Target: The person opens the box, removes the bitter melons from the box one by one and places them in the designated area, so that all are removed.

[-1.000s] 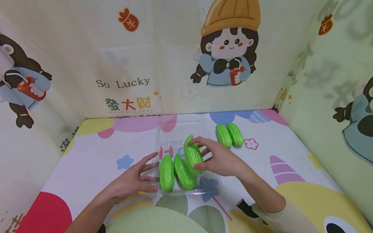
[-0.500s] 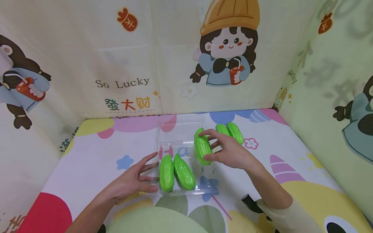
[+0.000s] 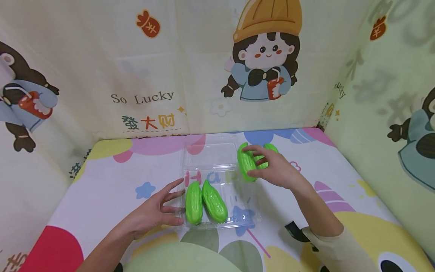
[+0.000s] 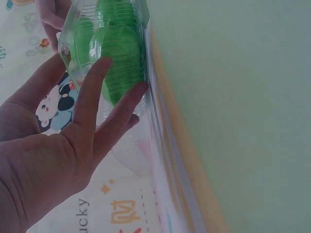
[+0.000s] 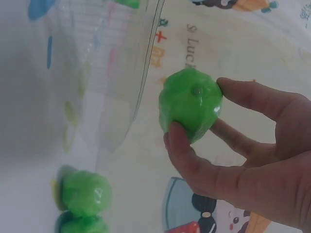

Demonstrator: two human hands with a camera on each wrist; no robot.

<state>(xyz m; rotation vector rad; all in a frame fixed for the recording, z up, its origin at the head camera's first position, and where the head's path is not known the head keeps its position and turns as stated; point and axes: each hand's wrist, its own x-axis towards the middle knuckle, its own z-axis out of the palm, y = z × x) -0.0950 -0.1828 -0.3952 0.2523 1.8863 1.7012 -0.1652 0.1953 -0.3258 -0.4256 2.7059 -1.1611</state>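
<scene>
My right hand (image 3: pixel 276 168) pinches a bright green, ridged toy bitter melon (image 3: pixel 244 162) between thumb and fingertips, raised above the back right of a clear plastic clamshell box (image 3: pixel 234 226). In the right wrist view this melon (image 5: pixel 189 99) is seen end-on, thumb on one side and fingers on the other. Two more green melons (image 3: pixel 194 202) lie side by side in the left half of the box. Spread and fairly straight, the fingers of my left hand (image 3: pixel 156 211) rest along the box's left wall; in the left wrist view they overlap that wall (image 4: pixel 109 80).
Two other melons (image 5: pixel 87 194) lie on the table at the back right, partly hidden behind my right hand in the head view. The box's lid (image 3: pixel 210 155) lies folded back behind it. Printed cloth (image 3: pixel 204 75) walls off the back and both sides of the patterned table.
My right hand has lifted the melon out of the box and carried it right and back, toward the pair on the table. My left hand has stayed at the box.
</scene>
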